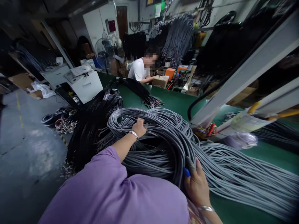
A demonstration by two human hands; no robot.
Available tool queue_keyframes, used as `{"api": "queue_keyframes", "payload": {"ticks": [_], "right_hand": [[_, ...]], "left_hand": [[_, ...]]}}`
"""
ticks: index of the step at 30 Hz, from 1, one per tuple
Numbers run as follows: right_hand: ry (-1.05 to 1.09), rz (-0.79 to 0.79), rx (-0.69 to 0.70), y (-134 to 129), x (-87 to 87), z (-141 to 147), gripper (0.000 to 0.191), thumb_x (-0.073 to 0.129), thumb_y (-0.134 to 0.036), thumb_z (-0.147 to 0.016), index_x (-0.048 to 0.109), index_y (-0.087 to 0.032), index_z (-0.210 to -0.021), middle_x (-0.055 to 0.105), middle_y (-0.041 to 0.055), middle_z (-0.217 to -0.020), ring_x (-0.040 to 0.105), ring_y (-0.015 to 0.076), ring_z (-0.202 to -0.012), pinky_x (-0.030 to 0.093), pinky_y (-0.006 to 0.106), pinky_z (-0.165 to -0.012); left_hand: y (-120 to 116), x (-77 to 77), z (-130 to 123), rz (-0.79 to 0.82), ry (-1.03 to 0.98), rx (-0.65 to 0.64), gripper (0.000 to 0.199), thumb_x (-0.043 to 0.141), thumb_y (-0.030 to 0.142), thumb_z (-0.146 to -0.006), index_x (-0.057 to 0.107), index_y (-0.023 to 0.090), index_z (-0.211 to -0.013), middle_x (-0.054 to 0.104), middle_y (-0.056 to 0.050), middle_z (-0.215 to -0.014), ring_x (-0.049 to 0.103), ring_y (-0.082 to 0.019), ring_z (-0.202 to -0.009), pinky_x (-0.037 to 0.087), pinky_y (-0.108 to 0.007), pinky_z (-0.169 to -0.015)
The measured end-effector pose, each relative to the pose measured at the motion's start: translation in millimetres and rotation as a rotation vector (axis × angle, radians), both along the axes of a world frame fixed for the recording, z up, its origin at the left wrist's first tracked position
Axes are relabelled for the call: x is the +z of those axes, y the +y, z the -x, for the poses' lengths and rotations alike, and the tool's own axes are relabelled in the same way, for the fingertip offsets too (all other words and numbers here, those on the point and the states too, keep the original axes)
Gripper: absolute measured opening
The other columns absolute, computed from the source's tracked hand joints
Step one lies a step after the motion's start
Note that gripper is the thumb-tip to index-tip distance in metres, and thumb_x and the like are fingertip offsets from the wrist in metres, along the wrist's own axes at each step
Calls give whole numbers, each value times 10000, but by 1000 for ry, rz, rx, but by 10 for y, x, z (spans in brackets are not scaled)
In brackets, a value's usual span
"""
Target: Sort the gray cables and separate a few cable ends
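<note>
Two near hands (139,127) (198,186), two bracelets (134,134) (206,208), one fan (102,51), one co-worker (138,70) show

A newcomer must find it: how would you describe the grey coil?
Find the green table, then the left hand and right hand on its near side. Both touch the coil. Its round grey loops set it apart from the straighter grey cables rightward and the black bundle leftward.

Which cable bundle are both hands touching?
The coiled grey bundle, left hand on its left, right hand on its near-right edge. The grey cables farther right lie stretched out; the left bundle and the far bundle are black.
</note>
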State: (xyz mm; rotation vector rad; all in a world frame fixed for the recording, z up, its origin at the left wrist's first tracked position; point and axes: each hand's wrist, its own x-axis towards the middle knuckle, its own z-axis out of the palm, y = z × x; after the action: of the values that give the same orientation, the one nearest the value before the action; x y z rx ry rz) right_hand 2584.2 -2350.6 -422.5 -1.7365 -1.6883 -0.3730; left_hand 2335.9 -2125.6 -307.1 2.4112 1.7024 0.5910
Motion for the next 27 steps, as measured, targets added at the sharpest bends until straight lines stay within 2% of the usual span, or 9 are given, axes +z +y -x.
{"api": "queue_keyframes", "payload": {"ticks": [2,5,9,11,17,20,23,25,27], "right_hand": [[20,17,-27,2,-31,-25,646,389,-259,-944,128,-321,-1531,230,103,-1567,419,341,-1327,466,494,-996],[50,53,-61,9,-65,-42,653,379,-234,-922,153,-315,-1529,304,93,-1539,470,327,-1290,491,479,-967],[92,97,-88,6,-59,-39,625,360,-239,-903,236,-277,-1514,357,106,-1512,490,329,-1269,504,468,-929],[145,152,-116,-11,-34,-62,606,355,-268,-892,297,-245,-1494,382,115,-1496,499,338,-1256,517,463,-890],[354,470,-274,-73,47,-284,624,358,-440,-862,409,-219,-1443,600,151,-1272,658,350,-953,525,423,-689],[351,506,-300,-66,55,-348,639,388,-460,-829,461,-195,-1406,647,164,-1167,666,345,-867,507,400,-640],[315,442,-292,-51,65,-332,592,374,-422,-848,481,-194,-1384,641,155,-1177,667,316,-846,494,375,-617],[283,382,-279,-45,68,-310,545,384,-378,-861,491,-212,-1369,643,137,-1180,670,283,-810,483,349,-592],[244,319,-278,-41,52,-304,498,403,-326,-866,515,-229,-1342,660,117,-1151,670,245,-737,464,318,-548]], "left_hand": [[-15,-4,10,15,22,2,416,375,355,-932,490,98,-1239,522,-215,-1290,605,-272,-1081,454,-391,-953],[49,16,27,108,87,-77,394,384,417,-922,597,140,-1106,637,-160,-1129,623,-270,-1046,459,-379,-929],[252,117,-6,257,162,-176,500,359,531,-904,686,155,-950,703,-144,-1026,652,-275,-987,474,-359,-868],[260,167,-11,306,178,-216,528,349,547,-900,709,160,-918,715,-136,-1005,665,-267,-949,481,-336,-818],[-267,124,269,347,165,-420,498,359,561,-899,723,228,-966,732,-79,-980,657,-231,-970,459,-278,-811],[-401,21,394,493,38,-526,535,385,615,-875,727,208,-932,734,-62,-951,648,-232,-963,458,-278,-836],[-288,-59,286,730,-265,-317,585,454,682,-811,724,164,-809,732,-73,-882,640,-261,-952,464,-320,-882],[-150,-72,60,786,-414,-177,592,483,703,-781,718,161,-823,729,-91,-902,638,-278,-970,472,-359,-903],[-25,-43,-253,857,-524,-163,623,423,709,-808,707,162,-901,725,-112,-950,648,-273,-967,495,-382,-888]]}}
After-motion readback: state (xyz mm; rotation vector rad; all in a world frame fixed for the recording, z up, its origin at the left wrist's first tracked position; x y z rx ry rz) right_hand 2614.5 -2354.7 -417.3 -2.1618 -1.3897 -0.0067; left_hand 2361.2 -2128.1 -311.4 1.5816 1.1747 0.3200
